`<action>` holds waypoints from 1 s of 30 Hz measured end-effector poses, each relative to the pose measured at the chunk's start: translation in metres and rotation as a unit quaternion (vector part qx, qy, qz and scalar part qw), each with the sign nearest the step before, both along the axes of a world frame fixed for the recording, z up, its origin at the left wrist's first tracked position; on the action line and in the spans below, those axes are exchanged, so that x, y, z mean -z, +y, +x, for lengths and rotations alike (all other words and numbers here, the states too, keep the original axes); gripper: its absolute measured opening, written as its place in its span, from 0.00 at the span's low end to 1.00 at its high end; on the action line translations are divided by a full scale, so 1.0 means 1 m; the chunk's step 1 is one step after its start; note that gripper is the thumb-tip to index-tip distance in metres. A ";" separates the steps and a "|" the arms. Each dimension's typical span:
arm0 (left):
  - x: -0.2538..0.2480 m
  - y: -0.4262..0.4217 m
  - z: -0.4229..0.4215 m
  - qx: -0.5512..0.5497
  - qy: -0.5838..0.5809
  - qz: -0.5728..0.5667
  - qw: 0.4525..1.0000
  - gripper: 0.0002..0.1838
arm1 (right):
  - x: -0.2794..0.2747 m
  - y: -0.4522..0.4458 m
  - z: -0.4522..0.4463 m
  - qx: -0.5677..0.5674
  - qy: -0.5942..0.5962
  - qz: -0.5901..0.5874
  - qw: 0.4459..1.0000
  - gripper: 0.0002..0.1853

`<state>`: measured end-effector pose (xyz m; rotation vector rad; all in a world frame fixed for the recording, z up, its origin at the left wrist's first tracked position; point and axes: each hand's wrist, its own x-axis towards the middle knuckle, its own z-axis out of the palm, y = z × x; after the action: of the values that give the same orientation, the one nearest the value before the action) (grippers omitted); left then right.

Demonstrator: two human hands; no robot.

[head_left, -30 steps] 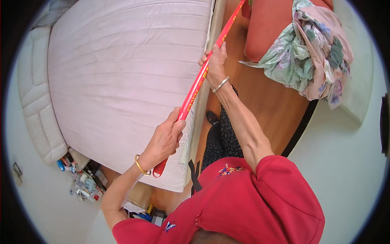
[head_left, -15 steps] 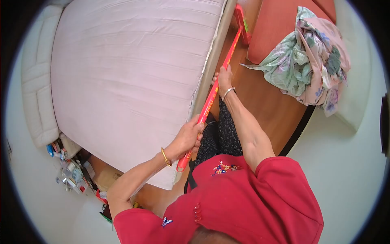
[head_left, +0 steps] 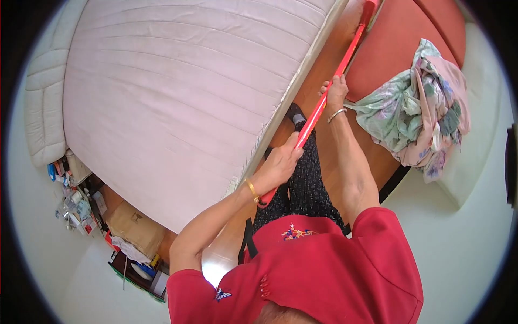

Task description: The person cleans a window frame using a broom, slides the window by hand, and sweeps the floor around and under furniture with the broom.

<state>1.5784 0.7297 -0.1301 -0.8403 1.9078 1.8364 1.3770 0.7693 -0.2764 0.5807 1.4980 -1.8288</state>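
Observation:
Both of my hands grip a long red pole (head_left: 310, 125) that slants up and to the right. My left hand (head_left: 280, 164), with a gold bracelet at the wrist, is closed around the lower part near the end. Further up, my right hand (head_left: 335, 93) holds the pole, a silver bracelet on its wrist. The pole's red head (head_left: 369, 11) lies at the top of the view on the floor strip, partly cut off by the frame. It looks like a mop or broom; which, I cannot tell.
A bed with a pale pink mattress (head_left: 183, 97) fills the left. Right of the narrow wooden floor (head_left: 315, 81) is a red sofa seat (head_left: 388, 48) with crumpled floral fabric (head_left: 426, 113) on it. Cluttered shelves (head_left: 81, 208) and a cardboard box (head_left: 135, 227) stand lower left.
The pole and both hands have moved up and to the right, away from my body. Its head has slid further along the floor between bed and sofa.

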 end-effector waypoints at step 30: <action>-0.105 -0.032 -0.043 -0.090 -0.283 0.281 0.913 0.11 | -0.027 0.017 0.042 0.072 -0.136 -0.078 0.985 0.09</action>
<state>1.5357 0.6975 -0.0251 -1.1884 0.9074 1.8257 1.4188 0.7864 -0.2498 0.8422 1.1464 -1.8695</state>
